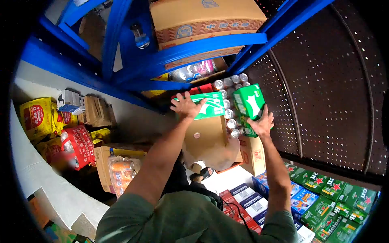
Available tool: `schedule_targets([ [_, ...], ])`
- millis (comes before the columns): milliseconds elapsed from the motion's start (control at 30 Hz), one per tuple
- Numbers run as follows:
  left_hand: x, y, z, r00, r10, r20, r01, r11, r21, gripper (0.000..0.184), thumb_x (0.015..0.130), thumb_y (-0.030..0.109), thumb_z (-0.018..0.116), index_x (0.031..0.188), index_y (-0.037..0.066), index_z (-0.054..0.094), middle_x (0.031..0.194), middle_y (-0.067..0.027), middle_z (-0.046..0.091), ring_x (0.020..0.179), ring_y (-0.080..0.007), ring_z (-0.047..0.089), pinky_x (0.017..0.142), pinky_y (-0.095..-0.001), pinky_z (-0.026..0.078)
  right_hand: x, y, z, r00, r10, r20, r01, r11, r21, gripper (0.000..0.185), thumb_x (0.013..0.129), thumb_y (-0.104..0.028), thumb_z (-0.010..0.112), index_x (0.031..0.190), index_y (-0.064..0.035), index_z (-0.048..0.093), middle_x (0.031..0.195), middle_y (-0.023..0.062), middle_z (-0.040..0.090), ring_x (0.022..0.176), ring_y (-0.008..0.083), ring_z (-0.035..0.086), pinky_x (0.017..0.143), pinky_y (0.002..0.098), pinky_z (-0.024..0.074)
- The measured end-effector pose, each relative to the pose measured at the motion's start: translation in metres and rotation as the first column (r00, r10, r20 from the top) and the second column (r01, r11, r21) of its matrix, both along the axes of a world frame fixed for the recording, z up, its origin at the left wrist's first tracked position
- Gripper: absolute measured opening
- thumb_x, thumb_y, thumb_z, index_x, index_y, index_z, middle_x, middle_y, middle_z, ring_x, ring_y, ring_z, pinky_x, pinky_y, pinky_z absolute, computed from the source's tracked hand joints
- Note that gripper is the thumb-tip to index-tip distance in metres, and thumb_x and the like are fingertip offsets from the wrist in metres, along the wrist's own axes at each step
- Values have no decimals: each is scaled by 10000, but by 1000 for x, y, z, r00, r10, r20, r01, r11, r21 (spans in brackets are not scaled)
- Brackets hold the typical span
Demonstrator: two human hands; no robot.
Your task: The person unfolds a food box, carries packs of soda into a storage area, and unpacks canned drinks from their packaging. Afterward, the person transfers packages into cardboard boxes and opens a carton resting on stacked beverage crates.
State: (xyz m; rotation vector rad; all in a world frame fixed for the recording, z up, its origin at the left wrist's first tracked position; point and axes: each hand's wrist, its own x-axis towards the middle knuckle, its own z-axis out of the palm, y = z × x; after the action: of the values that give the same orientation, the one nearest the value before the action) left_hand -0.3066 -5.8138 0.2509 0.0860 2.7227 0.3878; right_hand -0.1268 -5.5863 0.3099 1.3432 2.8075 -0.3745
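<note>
My left hand grips the left end of a green drink carton with white markings, its thumb across the top. On the right, my right hand is closed on the near end of a second green drink carton, which sits tilted. Between the two cartons stand several silver-topped cans in rows. Below the left carton is a brown cardboard surface with a round hole. Crumpled clear plastic wrap lies over its near end. The undersides of both cartons are hidden.
Blue shelf beams cross above, with a large cardboard box on the shelf. A dark perforated panel rises at right. Green beer cartons are stacked lower right. Bags and a red package lie at left.
</note>
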Motion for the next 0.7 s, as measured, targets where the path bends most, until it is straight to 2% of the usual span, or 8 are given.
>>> schedule_targets([
  [133,-5,-5,-30,914,-169,-370,170,985,-31,872,666,808,496,1154,88,567,1208,-135,527,1165,-362,417,932,-620,304,-20,11,-66,980,-200,-6,199,979,-30,1153,522,-479,800,1447,-104,222,1283,247,368,1230,429,325,1008,597,236],
  [267,-7,-5,-18,934,-185,-306,190,982,-14,848,689,789,491,1118,62,578,1192,-135,551,1140,-343,461,959,-633,281,-24,-16,-52,993,27,-119,9,956,293,921,709,-385,704,1434,-70,232,1432,250,257,1345,388,220,1076,587,153],
  [367,-8,-3,-7,946,-208,-249,205,978,-36,850,691,780,500,1139,61,569,1210,-136,548,1160,-344,459,977,-629,256,-18,-55,-73,927,-85,-365,-46,941,-335,609,795,-311,640,1290,-27,429,1219,208,500,1123,349,475,970,488,358],
  [433,-12,-1,-1,944,-292,-152,275,953,-125,814,731,734,509,1186,60,547,1229,-137,543,1181,-340,458,985,-632,229,-19,-90,-94,901,-377,-213,17,523,-852,471,830,-268,622,1211,-34,475,1021,134,593,918,274,574,843,446,449],
  [467,-14,3,-3,939,-308,-156,292,949,-121,814,731,734,509,1186,60,547,1229,-137,543,1181,-340,458,985,-632,229,-25,-108,-90,871,-488,-50,56,200,-978,414,851,-264,594,1182,-40,488,937,94,610,841,246,589,796,429,468],
  [533,-22,15,-8,871,-459,-175,473,880,43,743,800,652,490,1233,50,529,1264,-134,530,1197,-332,454,1029,-618,174,-41,-128,-79,703,-696,145,103,-103,-989,348,864,-263,554,1155,-79,505,915,74,598,831,227,584,757,403,481],
  [600,-30,36,-14,831,-537,-143,556,800,227,689,833,609,469,1275,82,508,1279,-164,534,1213,-324,478,1016,-552,296,-44,-139,-113,469,-881,60,2,-67,-998,373,868,-344,525,1166,-120,506,962,73,596,830,229,585,738,404,480],
  [700,-39,68,-14,826,-563,32,542,807,235,708,833,652,427,1232,80,553,1167,-185,606,1119,-343,556,963,-501,390,-50,-142,-167,524,-837,-158,-60,149,-987,573,815,-483,551,1285,-172,443,1177,99,507,942,286,541,734,468,467],
])
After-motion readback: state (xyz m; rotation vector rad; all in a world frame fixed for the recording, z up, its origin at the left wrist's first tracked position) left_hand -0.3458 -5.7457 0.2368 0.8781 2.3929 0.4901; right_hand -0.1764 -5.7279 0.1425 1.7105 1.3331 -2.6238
